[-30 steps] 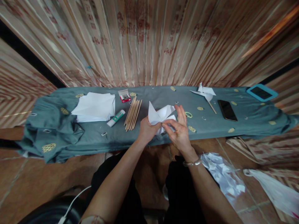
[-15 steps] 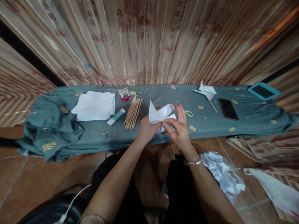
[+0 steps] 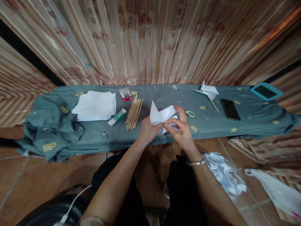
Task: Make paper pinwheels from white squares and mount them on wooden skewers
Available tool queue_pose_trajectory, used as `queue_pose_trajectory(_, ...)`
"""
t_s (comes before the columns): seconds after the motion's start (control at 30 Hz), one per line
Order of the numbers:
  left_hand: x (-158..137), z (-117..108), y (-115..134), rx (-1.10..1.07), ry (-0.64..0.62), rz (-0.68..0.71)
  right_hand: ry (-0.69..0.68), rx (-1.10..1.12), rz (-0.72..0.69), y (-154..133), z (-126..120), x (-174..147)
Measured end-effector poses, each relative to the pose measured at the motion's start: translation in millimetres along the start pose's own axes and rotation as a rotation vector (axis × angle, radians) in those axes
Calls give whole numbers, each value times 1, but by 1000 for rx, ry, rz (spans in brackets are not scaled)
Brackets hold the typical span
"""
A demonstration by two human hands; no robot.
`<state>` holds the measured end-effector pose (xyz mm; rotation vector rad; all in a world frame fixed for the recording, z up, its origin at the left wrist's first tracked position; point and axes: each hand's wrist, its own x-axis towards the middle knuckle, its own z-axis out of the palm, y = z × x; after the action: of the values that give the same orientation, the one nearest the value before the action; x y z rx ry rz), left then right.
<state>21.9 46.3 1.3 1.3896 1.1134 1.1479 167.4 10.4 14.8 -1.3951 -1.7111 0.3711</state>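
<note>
A white paper pinwheel [image 3: 168,113] with curled blades is held between my hands above the near edge of the cloth-covered table. My left hand [image 3: 150,129] grips it from the left, thumb pressed near its middle. My right hand [image 3: 181,130] pinches at the paper's centre with thumb and index finger; the other fingers curve round the right side. Whatever lies under the fingertips is hidden. Left of my hands lie several thin wooden sticks [image 3: 134,113], a glue stick [image 3: 117,117] and an open red-and-white box [image 3: 125,94] of small metal pieces.
A stack of white paper [image 3: 94,106] lies left on the grey-green cloth [image 3: 113,135]. Scissors with green handles [image 3: 190,114], another pinwheel on a stick [image 3: 208,91], a phone [image 3: 230,109] and a blue-framed device [image 3: 266,91] lie right. A clear bag of white paper pieces [image 3: 225,175] sits on the floor.
Both hands keep their hold on the paper pinwheel. The right hand's fingers and the paper have shifted only slightly.
</note>
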Motion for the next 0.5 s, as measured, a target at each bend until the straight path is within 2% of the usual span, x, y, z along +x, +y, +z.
queue_pose_trajectory(0.17,-1,-1,0,29,-19,10,-8,80,49,2,1,1)
queue_pose_trajectory(0.37,0,-3,-6,-86,-16,-3,-5,123,81,3,-1,2)
queue_pose_trajectory(0.5,0,-4,-8,-87,-5,15,-1,137,91,4,-1,2)
